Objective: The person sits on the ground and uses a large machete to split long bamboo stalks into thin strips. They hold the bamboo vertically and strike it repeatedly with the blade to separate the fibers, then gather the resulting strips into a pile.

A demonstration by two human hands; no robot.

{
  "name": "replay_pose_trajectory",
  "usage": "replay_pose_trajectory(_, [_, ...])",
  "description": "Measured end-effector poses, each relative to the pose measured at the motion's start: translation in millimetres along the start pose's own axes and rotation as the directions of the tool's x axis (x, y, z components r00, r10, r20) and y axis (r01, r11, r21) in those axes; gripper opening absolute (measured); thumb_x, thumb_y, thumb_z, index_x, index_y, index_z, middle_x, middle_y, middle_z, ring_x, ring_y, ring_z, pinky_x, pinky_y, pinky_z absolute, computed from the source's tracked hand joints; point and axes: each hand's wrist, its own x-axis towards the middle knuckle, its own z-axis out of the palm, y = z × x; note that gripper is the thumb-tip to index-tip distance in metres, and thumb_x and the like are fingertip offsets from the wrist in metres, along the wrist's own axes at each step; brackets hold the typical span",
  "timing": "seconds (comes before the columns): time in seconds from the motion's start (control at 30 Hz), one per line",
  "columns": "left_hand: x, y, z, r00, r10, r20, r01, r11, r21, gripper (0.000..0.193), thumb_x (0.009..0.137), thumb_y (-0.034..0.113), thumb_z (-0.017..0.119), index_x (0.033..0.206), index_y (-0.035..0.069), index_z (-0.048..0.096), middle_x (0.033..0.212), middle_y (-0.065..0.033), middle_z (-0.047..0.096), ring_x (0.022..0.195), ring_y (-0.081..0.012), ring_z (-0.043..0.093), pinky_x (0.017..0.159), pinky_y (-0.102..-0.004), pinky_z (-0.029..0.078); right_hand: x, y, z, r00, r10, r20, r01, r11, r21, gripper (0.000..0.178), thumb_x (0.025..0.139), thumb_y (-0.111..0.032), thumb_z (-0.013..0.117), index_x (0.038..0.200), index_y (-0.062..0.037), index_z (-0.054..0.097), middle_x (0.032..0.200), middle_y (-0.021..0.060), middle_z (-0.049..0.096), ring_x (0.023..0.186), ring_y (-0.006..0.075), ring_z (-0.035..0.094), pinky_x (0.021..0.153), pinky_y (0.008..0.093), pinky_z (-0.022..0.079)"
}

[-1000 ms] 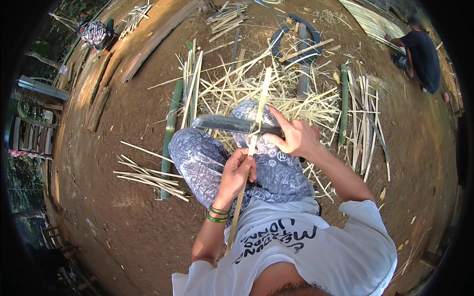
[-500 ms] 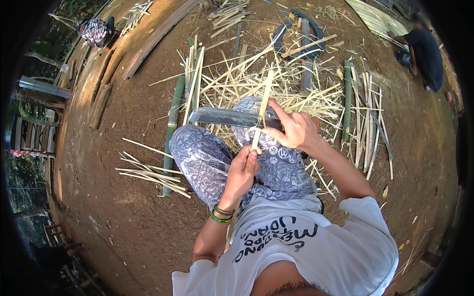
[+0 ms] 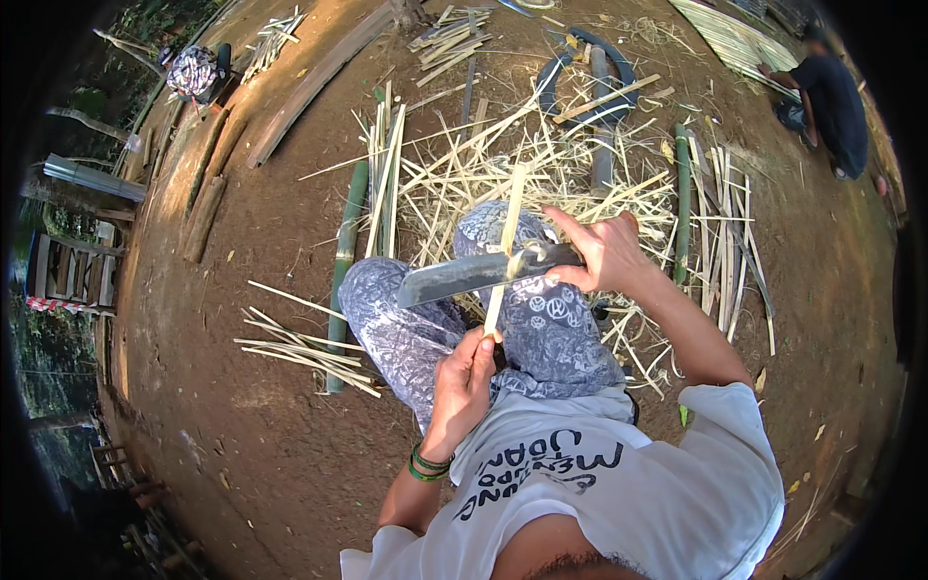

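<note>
The left hand, at the centre of the frame, pinches a pale strip between thumb and fingers; its lower end is hidden. The right hand wraps the dark handle of a knife, forefinger stretched out. The blade lies across the strip above the knees, and a thin curl stands at the crossing.

Judging by the curl, this strip is partway through being shaved, the curl not yet free; how much of its length is done cannot be told. Loose shavings cover the upper centre. Split pieces lie in a left pile and a right pile; which are finished is unclear. The left pole and right pole are green and look unsplit.

Large dark lettering runs across the white shirt, and round emblems mark the patterned trousers. No other writing is legible.

Farther out, a black ring lies at upper centre, a plank at upper left. One person crouches at upper left, another at upper right.
</note>
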Motion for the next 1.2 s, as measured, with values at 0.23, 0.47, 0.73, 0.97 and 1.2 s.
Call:
replay_pose_trajectory(0.23, [-55, -17, -12, 0.998, 0.042, 0.039, -0.046, 0.993, 0.105, 0.019, 0.105, 0.014, 0.047, 0.109, 0.004, 0.063, 0.062, 0.0083, 0.040, 0.055, -0.0006, 0.034, 0.049, -0.0192, 0.028, 25, 116, -21, 0.715, 0.678, -0.169, -0.610, 0.723, 0.323, 0.075, 0.099, -0.064, 0.037, 0.130, 0.0010, 0.058, 0.063, 0.0154, 0.064, 0.063, 0.0289, 0.065, 0.067, 0.0496, 0.050])
replay_pose_trajectory(0.47, [-7, -17, -10, 0.991, -0.079, 0.110, 0.115, 0.919, -0.376, 0.027, 0.106, 0.013, 0.038, 0.125, 0.001, 0.053, 0.069, -0.0031, 0.055, 0.056, -0.0086, 0.052, 0.052, -0.0229, 0.043, -29, 115, -75, 0.662, 0.718, -0.214, -0.511, 0.641, 0.572, 0.071, 0.100, -0.057, 0.040, 0.124, 0.0054, 0.062, 0.069, 0.0086, 0.062, 0.060, 0.0151, 0.056, 0.052, 0.0341, 0.042])
replay_pose_trajectory(0.73, [45, -3, 9, 0.974, -0.014, 0.225, 0.153, 0.773, -0.616, 0.032, 0.100, 0.003, 0.041, 0.130, 0.003, 0.051, 0.084, -0.0039, 0.056, 0.062, -0.0067, 0.042, 0.057, -0.0195, 0.036, -23, -34, -22, 0.978, 0.186, -0.097, -0.139, 0.920, 0.367, 0.069, 0.083, -0.063, 0.066, 0.126, -0.0092, 0.062, 0.048, 0.0108, 0.055, 0.045, 0.0312, 0.061, 0.045, 0.0445, 0.045])
replay_pose_trajectory(0.97, [55, -5, 20, 0.960, -0.055, 0.274, 0.206, 0.802, -0.561, 0.019, 0.106, 0.019, 0.047, 0.117, 0.005, 0.054, 0.076, 0.0024, 0.047, 0.059, -0.0046, 0.037, 0.052, -0.0198, 0.031, -16, -46, 2, 0.976, 0.098, -0.194, -0.053, 0.973, 0.224, 0.071, 0.080, -0.065, 0.066, 0.127, -0.0112, 0.062, 0.047, 0.0093, 0.054, 0.044, 0.0323, 0.060, 0.043, 0.0436, 0.046])
replay_pose_trajectory(1.2, [49, 10, 20, 0.969, -0.064, 0.236, 0.182, 0.834, -0.520, 0.020, 0.107, 0.020, 0.046, 0.120, 0.008, 0.054, 0.071, 0.0052, 0.041, 0.055, -0.0041, 0.036, 0.048, -0.0198, 0.029, -3, -46, -16, 0.979, 0.154, -0.133, -0.135, 0.981, 0.143, 0.075, 0.079, -0.069, 0.064, 0.127, -0.0118, 0.062, 0.052, 0.0108, 0.059, 0.046, 0.0326, 0.063, 0.044, 0.0468, 0.047])
